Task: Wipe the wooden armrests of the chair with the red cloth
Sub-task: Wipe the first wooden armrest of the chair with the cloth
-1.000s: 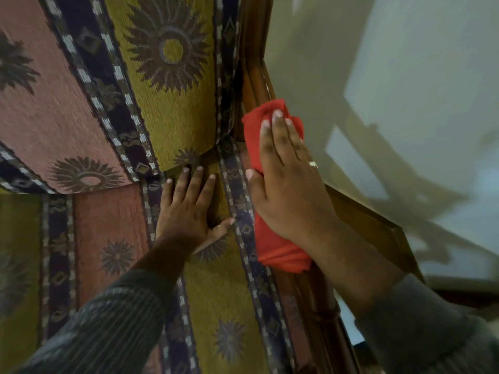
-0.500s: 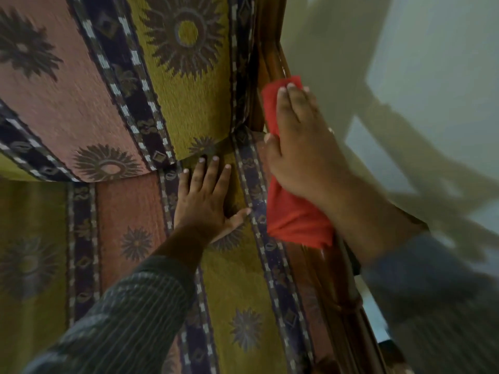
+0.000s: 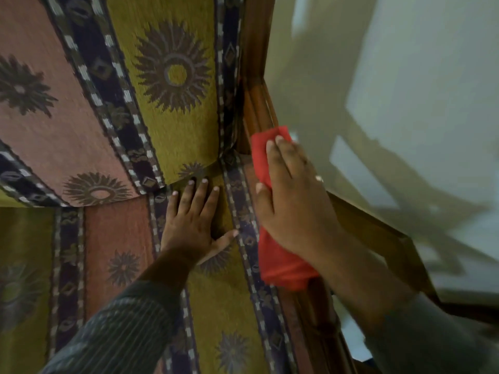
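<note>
A: What am I getting on the head cam rn?

B: I'm looking down at the chair. The right hand (image 3: 293,201) is lying flat on the cloth (image 3: 280,263), fingers stretched out and close together, palm pressing it onto the armrest (image 3: 258,103). Not clenching, more a flat press than a grip.

A: And where's the cloth sitting exactly?

B: It's lying lengthwise along the wood rail, at the right edge of the seat (image 3: 224,306). Its far end is poking out past the fingertips (image 3: 270,147), just short of the corner where the rail is meeting the backrest (image 3: 172,76). Its near end is bunching up below the wrist. Bare wood is showing beyond it at the top and below it toward the btm of the view.

A: Left hand?

B: The left hand (image 3: 193,225) is resting palm-down on the seat fabric, fingers spread, thumb pointing toward the cloth. It's holding nothing. Apart from the cloth, w/ a dark patterned stripe running between them.

A: Anything else?

B: A ring (image 3: 319,178) is showing on the right hand. Both forearms are wearing grey sleeves (image 3: 121,327). The right side of the pic is blurring, so I can't tell much about the floor (image 3: 418,103) there beyond pale tone and shadows.
</note>
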`<state>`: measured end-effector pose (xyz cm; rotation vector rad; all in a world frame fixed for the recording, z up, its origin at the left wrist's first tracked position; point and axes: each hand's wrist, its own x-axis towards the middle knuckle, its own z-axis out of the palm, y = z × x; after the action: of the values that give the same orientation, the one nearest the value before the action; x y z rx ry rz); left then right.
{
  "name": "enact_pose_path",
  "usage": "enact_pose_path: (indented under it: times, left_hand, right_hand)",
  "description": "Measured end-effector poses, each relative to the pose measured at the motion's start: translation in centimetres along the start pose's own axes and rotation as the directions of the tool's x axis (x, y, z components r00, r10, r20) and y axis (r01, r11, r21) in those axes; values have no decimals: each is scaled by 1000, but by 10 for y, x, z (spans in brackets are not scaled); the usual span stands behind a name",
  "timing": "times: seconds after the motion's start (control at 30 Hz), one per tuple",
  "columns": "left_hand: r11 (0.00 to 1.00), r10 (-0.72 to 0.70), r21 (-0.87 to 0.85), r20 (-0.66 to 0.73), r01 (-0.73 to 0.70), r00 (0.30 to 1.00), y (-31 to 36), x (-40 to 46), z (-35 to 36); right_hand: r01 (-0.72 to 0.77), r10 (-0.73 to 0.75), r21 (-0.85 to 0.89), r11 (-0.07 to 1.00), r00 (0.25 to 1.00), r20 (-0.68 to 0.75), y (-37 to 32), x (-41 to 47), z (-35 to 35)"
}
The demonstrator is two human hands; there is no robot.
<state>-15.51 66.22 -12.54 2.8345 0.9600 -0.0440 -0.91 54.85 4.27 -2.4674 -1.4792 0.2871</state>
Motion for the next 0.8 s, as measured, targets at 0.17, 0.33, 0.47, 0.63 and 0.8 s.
enact_pose_path:
  times: [0.17, 0.33, 0.47, 0.63, 0.8]
  left_hand:
    - [1000, 6, -6, -4, -6, 1000, -1, 0, 2]
    - [1000, 3, -13, -16, -3, 1000, 0, -1, 4]
    - [1000, -6, -9, -14, 5, 1000, -1, 0, 5]
    - [1000, -8, 0, -25, 8, 1000, -2, -1, 6]
    - [1000, -13, -6, -62, 13, 998, -2, -2, 8]
  right_hand:
    - [30, -30, -33, 999, 999, 15, 7, -5, 5]
    - [60, -57, -79, 995, 997, 46, 8, 33, 2]
    - [67, -62, -68, 995, 995, 84, 8, 30, 0]
    - [82, -76, -38, 996, 987, 144, 15, -31, 2]
    - [13, -7, -99, 995, 998, 66, 7, -81, 18]
